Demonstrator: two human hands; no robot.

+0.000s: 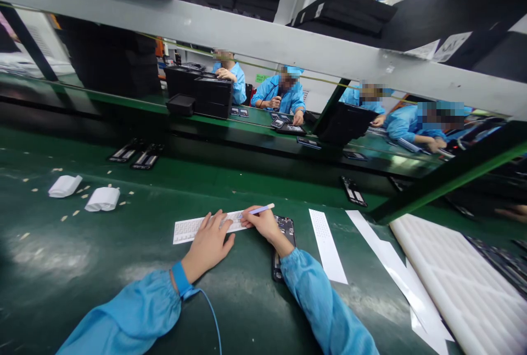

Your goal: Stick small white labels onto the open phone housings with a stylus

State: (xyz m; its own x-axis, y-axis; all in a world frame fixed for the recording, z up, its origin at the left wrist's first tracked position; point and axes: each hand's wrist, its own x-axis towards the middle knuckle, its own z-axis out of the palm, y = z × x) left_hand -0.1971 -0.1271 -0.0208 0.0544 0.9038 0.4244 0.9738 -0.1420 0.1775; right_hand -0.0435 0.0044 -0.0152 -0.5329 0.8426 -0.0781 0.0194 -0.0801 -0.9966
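Observation:
My left hand (209,242) lies flat with fingers spread on a white sheet of small stickers (187,230) on the green bench. My right hand (263,223) pinches a thin light-blue tweezer-like tool (262,209), its tip touching the right end of the sheet. Under my right wrist lies a dark opened phone body (284,234), partly hidden by the sleeve. A blue wrist strap with a cord (181,281) sits on my left wrist.
Two folded white cloths (102,198) lie at the left. White paper strips (327,242) and a white foam tray (461,278) lie at the right. Phone parts (135,155) ride the belt beyond. Several people in blue coats work across the line. A metal shelf rail (247,31) runs overhead.

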